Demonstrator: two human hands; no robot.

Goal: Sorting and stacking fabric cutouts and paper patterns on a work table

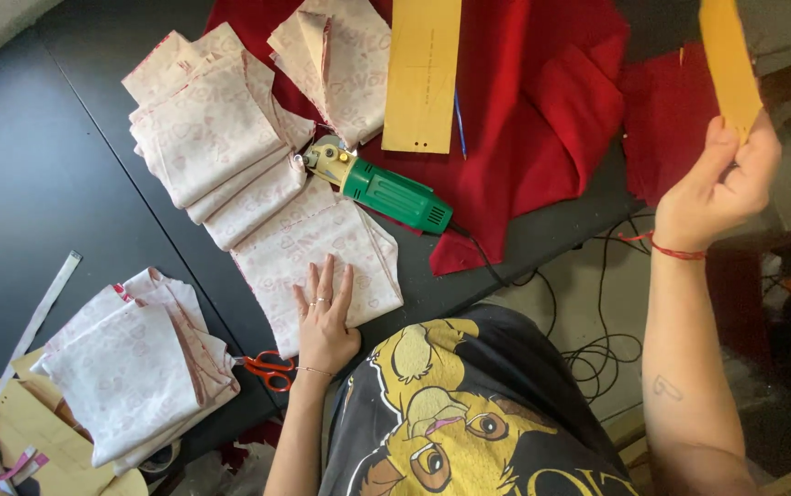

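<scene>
My left hand (325, 317) lies flat, fingers spread, on a folded stack of white fabric with pink print (308, 248) on the dark table (37, 174). My right hand (717, 184) is raised off to the right and pinches a long yellow-brown cardboard pattern strip (729, 60) between thumb and fingers. A green electric fabric cutter (381, 188) rests just beyond the stack under my left hand.
More stacks of printed white fabric (212, 129) (134, 367) lie on the table. Red cloth (533, 101) covers the far part, with a second cardboard pattern (423, 73) on it. Orange-handled scissors (271, 369) sit by my left wrist. Black cables (597, 340) trail on the floor.
</scene>
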